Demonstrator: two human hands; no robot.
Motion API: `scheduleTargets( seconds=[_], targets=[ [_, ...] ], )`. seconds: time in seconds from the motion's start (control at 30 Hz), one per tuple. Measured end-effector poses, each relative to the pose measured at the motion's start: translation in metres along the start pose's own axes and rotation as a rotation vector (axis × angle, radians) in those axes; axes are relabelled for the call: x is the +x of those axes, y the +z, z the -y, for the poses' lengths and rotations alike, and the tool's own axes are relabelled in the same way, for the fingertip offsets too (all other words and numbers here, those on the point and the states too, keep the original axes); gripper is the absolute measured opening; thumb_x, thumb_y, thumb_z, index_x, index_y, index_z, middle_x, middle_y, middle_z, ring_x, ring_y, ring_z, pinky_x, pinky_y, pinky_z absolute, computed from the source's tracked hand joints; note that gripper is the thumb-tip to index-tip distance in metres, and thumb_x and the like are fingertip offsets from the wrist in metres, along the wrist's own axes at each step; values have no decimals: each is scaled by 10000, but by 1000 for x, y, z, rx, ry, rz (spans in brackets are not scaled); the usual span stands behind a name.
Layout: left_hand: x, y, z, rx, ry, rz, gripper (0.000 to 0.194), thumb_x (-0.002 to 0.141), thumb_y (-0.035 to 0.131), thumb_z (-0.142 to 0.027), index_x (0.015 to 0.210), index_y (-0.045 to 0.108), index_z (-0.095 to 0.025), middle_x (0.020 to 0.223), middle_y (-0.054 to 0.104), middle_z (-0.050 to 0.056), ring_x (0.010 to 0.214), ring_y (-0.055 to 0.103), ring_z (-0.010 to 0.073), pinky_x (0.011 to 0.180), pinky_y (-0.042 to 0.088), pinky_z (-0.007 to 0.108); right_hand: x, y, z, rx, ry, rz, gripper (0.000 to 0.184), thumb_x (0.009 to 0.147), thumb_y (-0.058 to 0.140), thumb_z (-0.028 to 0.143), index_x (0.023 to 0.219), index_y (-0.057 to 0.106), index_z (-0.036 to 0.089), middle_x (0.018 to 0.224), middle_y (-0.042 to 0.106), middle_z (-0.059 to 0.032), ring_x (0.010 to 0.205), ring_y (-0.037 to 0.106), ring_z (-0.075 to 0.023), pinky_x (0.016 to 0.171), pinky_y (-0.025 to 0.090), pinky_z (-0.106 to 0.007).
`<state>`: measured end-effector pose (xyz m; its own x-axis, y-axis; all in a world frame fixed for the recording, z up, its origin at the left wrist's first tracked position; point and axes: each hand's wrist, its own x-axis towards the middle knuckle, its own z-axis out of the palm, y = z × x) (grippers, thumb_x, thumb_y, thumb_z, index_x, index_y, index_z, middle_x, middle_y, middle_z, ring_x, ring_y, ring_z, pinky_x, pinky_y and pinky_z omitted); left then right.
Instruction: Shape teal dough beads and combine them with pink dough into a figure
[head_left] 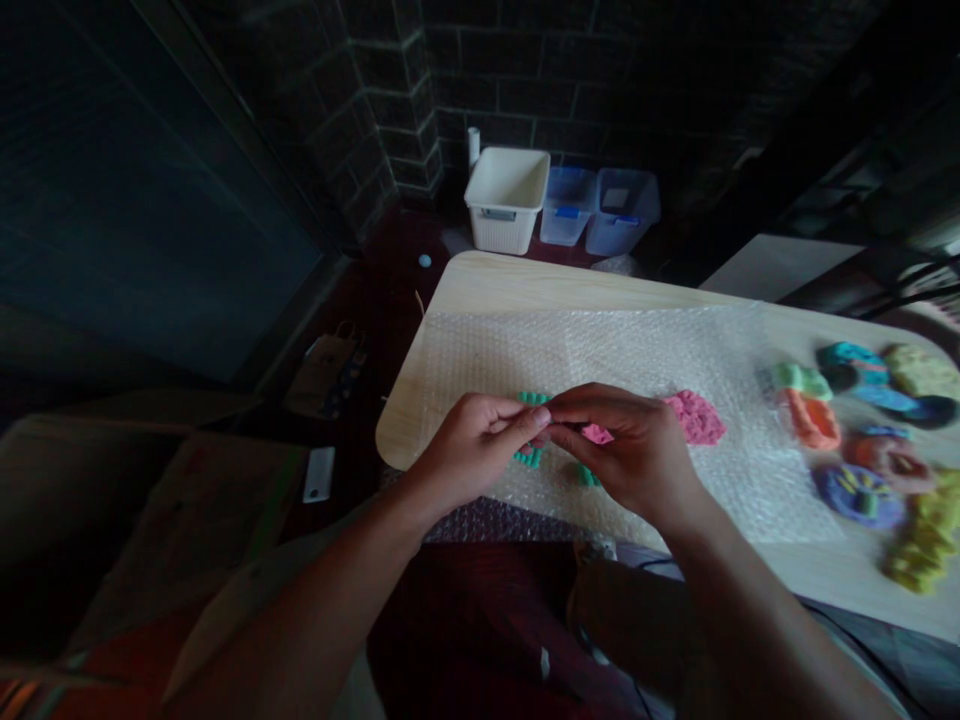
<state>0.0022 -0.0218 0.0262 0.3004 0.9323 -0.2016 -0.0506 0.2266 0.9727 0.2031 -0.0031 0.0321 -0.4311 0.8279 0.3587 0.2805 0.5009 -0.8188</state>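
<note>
My left hand (478,442) and my right hand (634,440) meet above the table, thumbs and fingertips pinched close together. Whatever sits between the fingertips is too small and covered to make out. Under the left fingers lies a green bumpy piece (529,459), partly hidden. Beneath the right hand, a pink bit (598,434) and another green piece (588,476) peek out. Just right of that hand rests a textured pink lump (699,418), its left side covered. All these lie on or over a sheet of bubble wrap (502,350).
Several coloured, clay-like shapes stand at the table's right, among them an orange and green one (811,415), a purple disc (862,496) and a yellow piece (921,540). Beyond the wooden table (480,275) are a white bin (504,225) and two clear bins (621,215).
</note>
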Motion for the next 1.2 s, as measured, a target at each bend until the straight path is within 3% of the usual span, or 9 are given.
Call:
scheduleTargets(
  seconds=[0.17, 0.3, 0.4, 0.53, 0.63, 0.8, 1.03, 1.2],
  targets=[
    [0, -1, 2, -88, -77, 61, 222, 909, 780, -348, 924, 858, -141, 881, 821, 93, 773, 702, 163, 757, 549, 286, -3, 2, -1, -93, -61, -21, 84, 947, 811, 216, 988, 883, 233, 940, 845, -73, 812, 802, -214, 721, 633, -330],
    [0, -1, -1, -223, -106, -10, 254, 879, 819, -392, 911, 861, -144, 931, 825, 111, 810, 709, 175, 776, 559, 304, -3, 1, 1, -122, -80, -24, 203, 1016, 700, 193, 1126, 864, 244, 1006, 848, -87, 861, 808, -225, 763, 640, -362],
    [0, -3, -5, -251, -109, -109, 273, 865, 827, -412, 930, 862, -149, 1001, 835, 139, 850, 732, 205, 769, 563, 321, -3, -1, 2, -171, 24, -62, 252, 1046, 631, 206, 1210, 822, 196, 986, 838, -102, 844, 794, -225, 767, 619, -374],
    [-1, -4, -5, -220, -124, -149, 268, 848, 853, -405, 921, 859, -147, 952, 834, 135, 818, 730, 204, 770, 561, 326, -3, 0, 1, -211, 72, -51, 234, 1065, 622, 250, 1041, 845, 184, 826, 794, -75, 728, 733, -191, 694, 560, -340],
    [-1, -2, 0, -215, -149, -60, 278, 859, 847, -423, 902, 854, -149, 850, 813, 108, 791, 716, 203, 757, 564, 325, -3, 3, -3, -171, -51, -38, 157, 1010, 720, 220, 1037, 875, 225, 912, 797, -78, 805, 735, -198, 714, 564, -327],
    [-1, 1, 2, -61, -114, -41, 221, 885, 833, -376, 904, 850, -157, 827, 794, 71, 784, 685, 174, 755, 533, 285, -5, 5, -5, -116, -33, -35, 139, 969, 789, 206, 1045, 890, 263, 958, 782, -63, 821, 727, -180, 727, 578, -309],
    [2, 3, -7, -174, -82, -260, 200, 725, 928, -249, 804, 760, -173, 781, 760, 15, 720, 683, 146, 672, 533, 239, -4, 1, 1, 116, 81, 2, 356, 914, 861, 360, 1227, 812, 197, 1025, 792, -71, 763, 725, -153, 678, 596, -290],
    [2, 2, -4, -259, -73, -291, 71, 793, 830, -226, 825, 806, -167, 780, 777, 45, 715, 698, 160, 701, 571, 266, -3, -2, 2, 178, 171, -112, 277, 958, 793, 392, 1140, 824, 185, 1009, 815, -72, 760, 709, -137, 602, 559, -237]
  ],
)
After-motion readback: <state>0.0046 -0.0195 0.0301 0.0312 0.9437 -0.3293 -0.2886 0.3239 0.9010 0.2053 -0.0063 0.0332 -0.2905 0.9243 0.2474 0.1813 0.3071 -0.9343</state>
